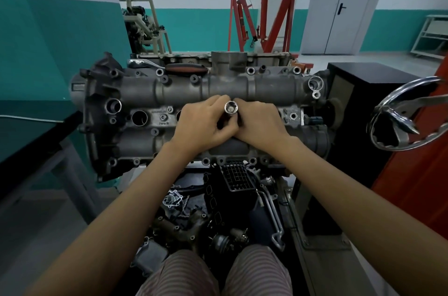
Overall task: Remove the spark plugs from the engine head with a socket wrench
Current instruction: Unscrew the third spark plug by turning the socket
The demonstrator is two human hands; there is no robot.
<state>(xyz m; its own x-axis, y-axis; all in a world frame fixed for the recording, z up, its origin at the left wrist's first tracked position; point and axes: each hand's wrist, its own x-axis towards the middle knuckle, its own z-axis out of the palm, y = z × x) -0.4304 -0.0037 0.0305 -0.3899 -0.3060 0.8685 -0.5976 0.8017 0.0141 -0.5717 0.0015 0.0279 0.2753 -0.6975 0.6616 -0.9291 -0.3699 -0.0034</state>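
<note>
A grey engine head [184, 92] lies across the middle of the view on a stand. Round plug wells [139, 118] open along its centre line. A chrome deep socket [231, 108] stands upright over the middle of the head, its open end facing me. My left hand [204, 123] grips the socket from the left with curled fingers. My right hand [260, 123] holds it from the right; its fingertips are hidden behind the socket. A ratchet wrench with a red and black handle [185, 68] lies on the far edge of the head. No spark plug is visible.
A chrome handwheel [407, 114] juts out at the right beside a black cabinet [358, 101]. A dark table [29, 135] stands at the left. Loose engine parts [213, 211] lie below the head by my knees. Red engine hoists [264, 9] stand at the back.
</note>
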